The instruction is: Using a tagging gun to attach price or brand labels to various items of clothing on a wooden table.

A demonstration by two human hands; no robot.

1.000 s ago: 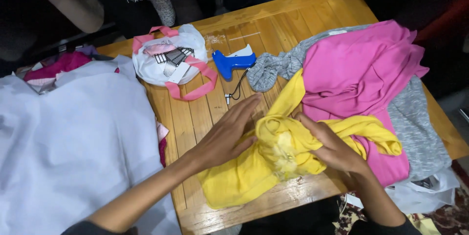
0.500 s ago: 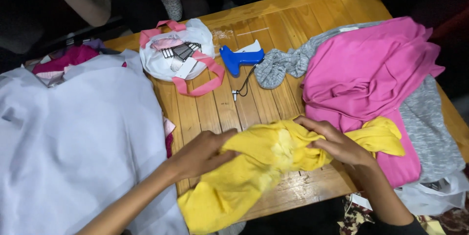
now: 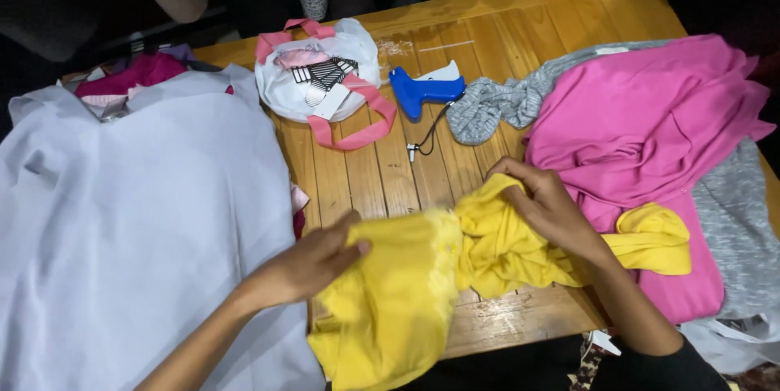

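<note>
Grip: our left hand and right hand both clutch the yellow garment, bunched and unfolded on the counter, pink garment untouched.

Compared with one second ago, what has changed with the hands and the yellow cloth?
The left hand went from lying flat on the yellow cloth to gripping its left edge and pulling it toward the near table edge. The right hand kept its grip and lifted the bunched part. The pink cloth, blue tool and white bag stayed put.
</note>
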